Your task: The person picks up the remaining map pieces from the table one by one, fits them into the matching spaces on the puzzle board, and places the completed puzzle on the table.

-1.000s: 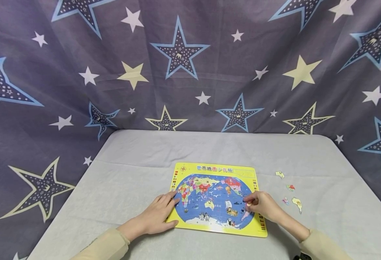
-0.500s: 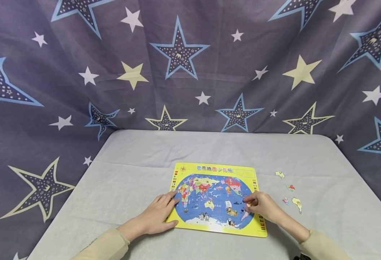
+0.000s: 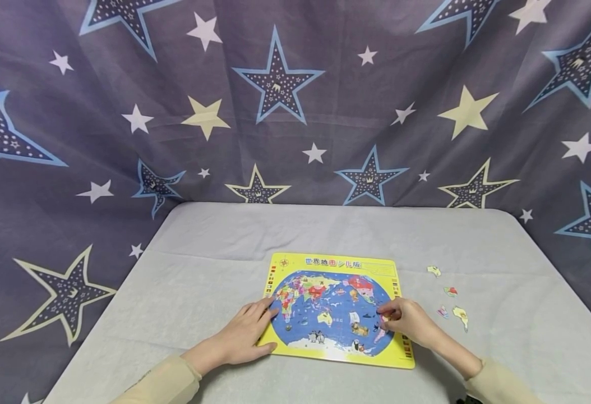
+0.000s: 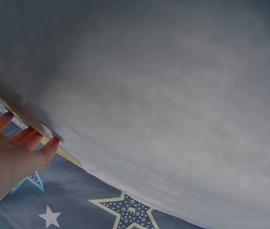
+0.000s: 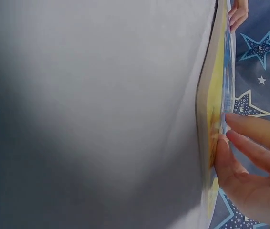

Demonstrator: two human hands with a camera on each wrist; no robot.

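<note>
- Your left hand (image 3: 242, 335) rests with relaxed, spread fingers on the left edge of the yellow-bordered rectangular puzzle board printed with a blue world map (image 3: 338, 331), lower centre of the head view.
- Your right hand (image 3: 409, 321) bends its fingers and thumb onto the map's right side, covering part of it; you cannot tell whether they pinch a piece.
- Right of the board lie four loose flat pieces: pale yellow-white (image 3: 434, 271), red-and-green (image 3: 450, 292), pink-and-blue (image 3: 443, 312) and larger cream-yellow (image 3: 460, 316), the last two near your right wrist.
- Grey cloth (image 3: 215, 241) underlies everything; a dark star-patterned curtain (image 3: 285, 140) fills the upper frame.
</note>
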